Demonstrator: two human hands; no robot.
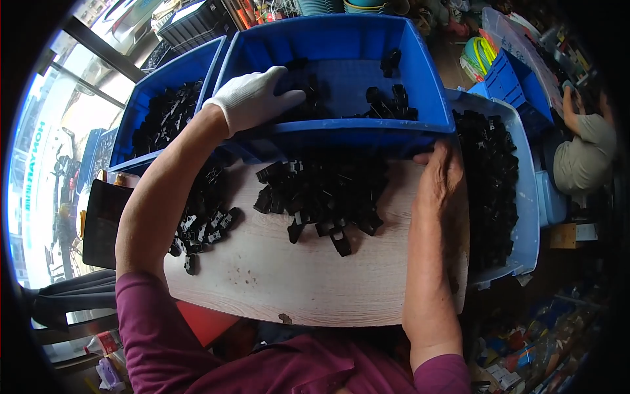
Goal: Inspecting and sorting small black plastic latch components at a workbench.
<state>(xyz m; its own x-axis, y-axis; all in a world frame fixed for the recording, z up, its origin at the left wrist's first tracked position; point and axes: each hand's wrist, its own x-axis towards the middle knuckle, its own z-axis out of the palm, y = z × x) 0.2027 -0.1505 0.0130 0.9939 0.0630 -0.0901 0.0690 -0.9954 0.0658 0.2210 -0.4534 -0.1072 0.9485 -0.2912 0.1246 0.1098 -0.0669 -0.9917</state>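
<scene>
My left hand [252, 98], in a white glove, reaches over the near wall of a large blue bin [341, 134]. Its thumb and forefinger are spread apart, beside small black plastic parts [314, 92] lying inside. My bare right hand [445, 169] grips the near right corner of the same bin from below, its fingers partly hidden by the bin. Below the bin a heap of black plastic parts [328, 194] lies on the wood-grain table [289, 282]. More black parts [392, 105] rest in the bin's right half.
A second pile of black parts [203, 230] lies at the table's left. Blue bins of black parts flank the table, one at left [167, 118] and a lighter one at right [489, 190]. Another person [584, 148] works at the far right.
</scene>
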